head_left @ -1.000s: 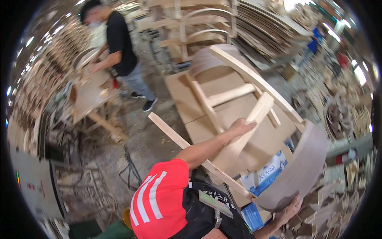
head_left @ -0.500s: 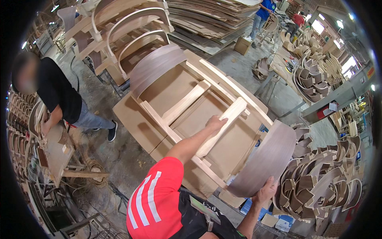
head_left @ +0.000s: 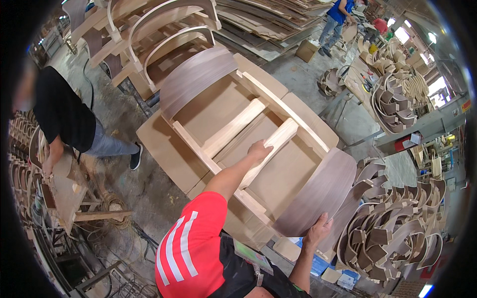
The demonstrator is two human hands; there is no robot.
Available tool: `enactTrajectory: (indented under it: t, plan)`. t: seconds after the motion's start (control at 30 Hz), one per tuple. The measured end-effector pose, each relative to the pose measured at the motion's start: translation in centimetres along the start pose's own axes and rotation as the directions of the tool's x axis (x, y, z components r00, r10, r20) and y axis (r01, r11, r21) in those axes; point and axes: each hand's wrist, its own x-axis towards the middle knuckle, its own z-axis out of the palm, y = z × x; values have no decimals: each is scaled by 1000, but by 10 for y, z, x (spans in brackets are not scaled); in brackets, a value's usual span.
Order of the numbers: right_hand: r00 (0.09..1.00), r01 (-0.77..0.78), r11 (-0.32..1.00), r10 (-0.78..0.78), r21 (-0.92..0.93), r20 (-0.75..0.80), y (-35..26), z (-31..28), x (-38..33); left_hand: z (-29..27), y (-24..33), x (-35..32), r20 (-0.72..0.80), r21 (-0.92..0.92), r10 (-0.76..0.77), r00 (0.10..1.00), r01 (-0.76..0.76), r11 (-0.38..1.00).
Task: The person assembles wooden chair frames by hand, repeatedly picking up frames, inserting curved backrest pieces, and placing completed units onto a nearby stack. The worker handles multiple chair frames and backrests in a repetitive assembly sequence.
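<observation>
On cardboard in front of me lies a wooden frame with pale long rails [head_left: 285, 111] and two cross slats between them. A curved grey-brown veneer panel [head_left: 198, 77] closes its far left end, and a similar curved panel [head_left: 318, 194] closes the near right end. My left hand [head_left: 260, 150] is closed over the right-hand cross slat [head_left: 268, 153], near its middle. Down at the near right corner, my right hand [head_left: 318, 231] grips the lower edge of the near curved panel; some of its fingers are hidden behind it.
Brown cardboard [head_left: 164, 149] extends under the frame. Curved veneer pieces [head_left: 392, 228] are heaped at right. Curved wooden frames [head_left: 169, 44] stand beyond the far left end, beside stacked sheets [head_left: 268, 27]. A co-worker in black [head_left: 64, 109] handles wood at left. Scissors [head_left: 367, 84] lie on a far-right bench.
The far rail and near curved panel have drawn in against the rest of the frame, closing the gap along the far side. Both hands keep their holds. My view has shifted slightly.
</observation>
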Motion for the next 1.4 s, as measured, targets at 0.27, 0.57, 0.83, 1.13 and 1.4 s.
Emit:
enactTrajectory:
  t: [0.27, 0.57, 0.83, 1.13, 1.4]
  plan:
    - [999, 17, 1000, -16, 24, -43, 5, 0, 0, -12, -18, -42, 52, 21, -52, 997, 51, 998]
    - [999, 16, 992, -22, -124, -46, 8, -4, 0, -15, -17, -53, 23, -48, -112, 993, 113, 992]
    - [995, -71, 981, 58, -180, -77, 3, -6, 1, -27, -21, -73, -23, -66, 12, 1000, -13, 998]
    - [989, -83, 994, 91, -73, 118, -6, -11, 0, -25, -67, -230, -564, 22, 117, 817, -127, 992]
    - [955, -46, 998, 29, 49, 295, 23, -22, 15, -2, -187, -497, -593, -29, -431, 681, 516, 856]
